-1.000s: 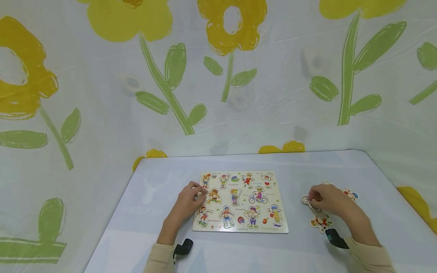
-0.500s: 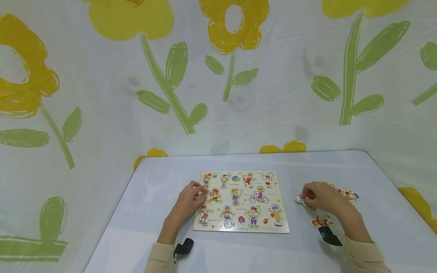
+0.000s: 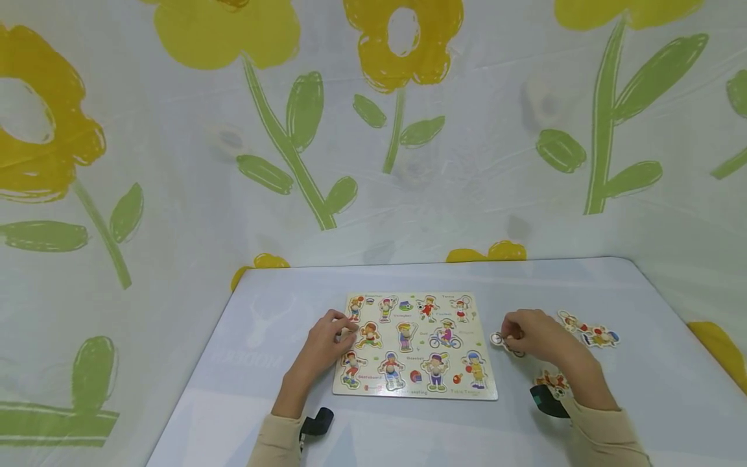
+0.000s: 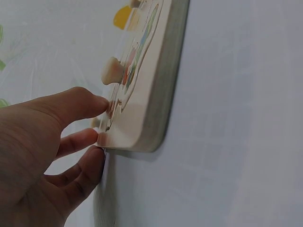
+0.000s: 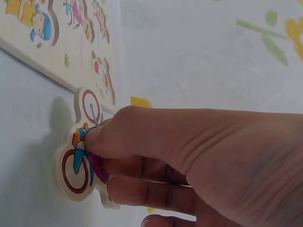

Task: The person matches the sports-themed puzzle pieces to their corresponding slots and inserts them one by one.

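Note:
A pale wooden puzzle board with sports figures lies flat in the middle of the table. My left hand rests at its left edge. In the left wrist view the thumb touches the board's top and the other fingertips are at its corner, beside a figure with a wooden knob. To the right of the board, my right hand pinches a bicycle rider puzzle piece between thumb and fingers. The piece is tilted close over the table, partly hidden by the fingers.
Two loose puzzle pieces lie close together at the far right. Another loose piece is partly hidden below the right forearm. Each wrist carries a black camera mount. A flowered curtain hangs behind the table.
My right hand has moved left with the bicycle rider piece, away from the loose pieces and nearer the board. The left hand has stayed at the board's edge.

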Available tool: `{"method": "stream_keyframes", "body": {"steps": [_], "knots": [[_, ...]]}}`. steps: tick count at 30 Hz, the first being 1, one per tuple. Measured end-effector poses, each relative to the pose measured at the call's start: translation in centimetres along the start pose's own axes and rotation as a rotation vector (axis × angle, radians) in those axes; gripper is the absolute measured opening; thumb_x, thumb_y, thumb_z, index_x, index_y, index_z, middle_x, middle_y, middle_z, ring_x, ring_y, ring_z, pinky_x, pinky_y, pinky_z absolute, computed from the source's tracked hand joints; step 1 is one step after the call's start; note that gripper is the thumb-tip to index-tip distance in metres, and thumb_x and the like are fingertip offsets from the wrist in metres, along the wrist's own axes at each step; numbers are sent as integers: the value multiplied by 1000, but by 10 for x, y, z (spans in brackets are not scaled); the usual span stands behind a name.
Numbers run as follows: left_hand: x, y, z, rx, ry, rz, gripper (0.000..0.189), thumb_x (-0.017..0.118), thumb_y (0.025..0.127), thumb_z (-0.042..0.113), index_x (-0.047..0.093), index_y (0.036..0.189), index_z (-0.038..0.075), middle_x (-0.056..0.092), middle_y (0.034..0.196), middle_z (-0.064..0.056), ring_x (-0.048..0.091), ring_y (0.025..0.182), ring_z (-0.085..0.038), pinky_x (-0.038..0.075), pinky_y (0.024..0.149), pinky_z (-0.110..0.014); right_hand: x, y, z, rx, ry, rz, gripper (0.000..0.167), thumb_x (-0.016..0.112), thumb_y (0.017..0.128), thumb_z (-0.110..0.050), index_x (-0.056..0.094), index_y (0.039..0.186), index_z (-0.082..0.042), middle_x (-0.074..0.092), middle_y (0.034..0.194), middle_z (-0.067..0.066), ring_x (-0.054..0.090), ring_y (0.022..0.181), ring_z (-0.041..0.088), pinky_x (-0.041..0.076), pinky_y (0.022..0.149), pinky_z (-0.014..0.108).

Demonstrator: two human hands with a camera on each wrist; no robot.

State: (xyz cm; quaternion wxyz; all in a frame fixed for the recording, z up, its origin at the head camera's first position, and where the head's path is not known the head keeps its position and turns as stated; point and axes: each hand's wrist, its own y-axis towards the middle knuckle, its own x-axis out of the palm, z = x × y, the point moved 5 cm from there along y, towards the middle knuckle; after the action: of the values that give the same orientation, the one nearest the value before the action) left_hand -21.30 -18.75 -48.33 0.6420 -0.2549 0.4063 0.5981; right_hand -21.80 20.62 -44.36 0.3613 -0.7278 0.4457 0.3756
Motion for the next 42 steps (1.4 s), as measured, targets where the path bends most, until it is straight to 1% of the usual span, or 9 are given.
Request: {"method": "stream_keyframes", "body": {"steps": [9,15,22,29,37,42], "knots": [[0,0,0,12,0,7,14,73,87,23,74,100,18,59,108,-1,49,81,-11,42,67,-21,4,9,-19,-13,4,-17,9,74,84,-11,67,90,-12,55,75,-2,50,71,14,43,60,27],[0,0,0,9,3,9,14,73,87,23,74,100,18,59,107,-1,49,82,-10,43,68,-22,8,17,-33,-27,28,-7,9,74,84,-9,66,89,-12,54,75,-1,50,70,13,43,60,26],[1,-1,-1,5,-7,-2,13,73,87,22,74,100,18,58,108,-2,49,82,-10,43,67,-21,17,29,-47,-39,40,-18,10,75,83,-9,66,86,-13,55,75,-1,50,73,14,44,64,26],[1,0,-1,9,-7,4,13,73,87,22,74,100,18,58,107,-1,49,81,-11,42,67,-21,24,37,-62,-106,4,-16,10,73,83,-7,65,82,-13,53,72,-2,48,70,13,41,64,28],[1,0,-1,4,-5,4,13,73,87,23,74,99,18,58,106,0,49,81,-10,42,68,-21,30,46,-74,-119,-35,-19,10,73,84,-7,66,82,-14,53,71,-3,48,70,13,40,64,28],[0,0,0,2,-10,1,13,73,88,23,74,99,18,58,107,0,50,82,-11,43,70,-22,33,51,-80,-116,-45,-38,11,74,83,-7,66,82,-14,53,72,-3,48,71,14,40,64,29]]}}
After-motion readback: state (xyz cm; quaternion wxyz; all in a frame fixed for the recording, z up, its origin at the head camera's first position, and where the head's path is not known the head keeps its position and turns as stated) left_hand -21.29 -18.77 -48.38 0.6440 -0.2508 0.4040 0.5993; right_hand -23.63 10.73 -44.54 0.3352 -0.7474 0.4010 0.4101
